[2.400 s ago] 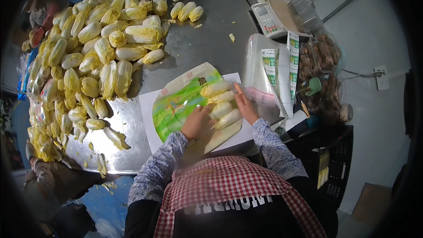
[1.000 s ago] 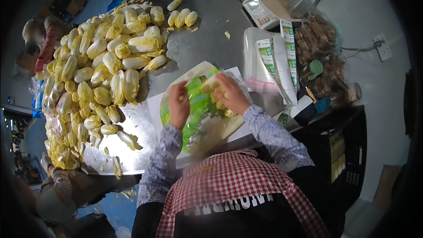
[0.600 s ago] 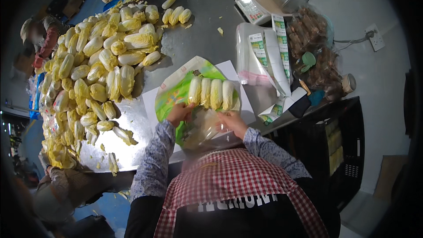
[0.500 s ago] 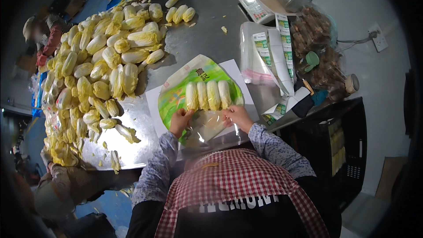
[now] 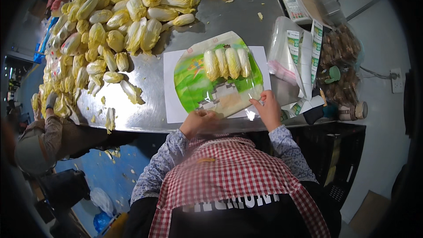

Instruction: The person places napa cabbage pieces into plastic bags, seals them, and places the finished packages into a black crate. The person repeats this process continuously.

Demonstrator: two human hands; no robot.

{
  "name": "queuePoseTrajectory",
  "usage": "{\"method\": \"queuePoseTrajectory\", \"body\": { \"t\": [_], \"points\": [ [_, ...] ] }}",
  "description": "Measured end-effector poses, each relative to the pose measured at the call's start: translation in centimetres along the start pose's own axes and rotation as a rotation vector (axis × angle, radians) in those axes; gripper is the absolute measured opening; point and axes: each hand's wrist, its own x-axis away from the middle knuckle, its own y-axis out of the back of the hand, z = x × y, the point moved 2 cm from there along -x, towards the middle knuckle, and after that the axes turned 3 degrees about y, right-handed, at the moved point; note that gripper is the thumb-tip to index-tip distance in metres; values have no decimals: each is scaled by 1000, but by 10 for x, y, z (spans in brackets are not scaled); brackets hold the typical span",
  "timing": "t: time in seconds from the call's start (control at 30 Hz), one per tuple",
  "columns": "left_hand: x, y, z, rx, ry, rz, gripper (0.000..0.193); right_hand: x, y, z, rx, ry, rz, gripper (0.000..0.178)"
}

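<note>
Several small napa cabbages (image 5: 232,64) lie side by side in a row inside a printed green and white plastic bag (image 5: 188,89) with a clear front. The bag rests flat on a white sheet (image 5: 171,61) on the metal table. At the bag's near edge, my left hand (image 5: 199,122) pinches the plastic toward its left end. My right hand (image 5: 268,109) has thumb and fingers closed on the near right corner of the same bag. The fingertips of my left hand are partly hidden under the hand.
A big heap of napa cabbages (image 5: 115,20) covers the table's left side. To the right lie clear bags (image 5: 280,48), label strips (image 5: 316,44), a scale (image 5: 295,8) and bagged brown goods (image 5: 341,53). Another person's gloved hand (image 5: 51,100) is by the heap. Black crates (image 5: 348,150) stand below right.
My view has shifted, so the table sits higher and further right. Both hands have moved from beside the cabbages to the bag's near edge, pulling away from the row.
</note>
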Motion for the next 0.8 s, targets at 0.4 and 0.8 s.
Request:
{"method": "queuePoseTrajectory", "body": {
  "t": [0.4,0.8],
  "points": [
    [9,-8,6,467,78,320,37,22,-62,93,-264,412,597,12],
    [1,-8,9,466,81,351,39,56,-40,74,-256,363,633,10]
  ]
}}
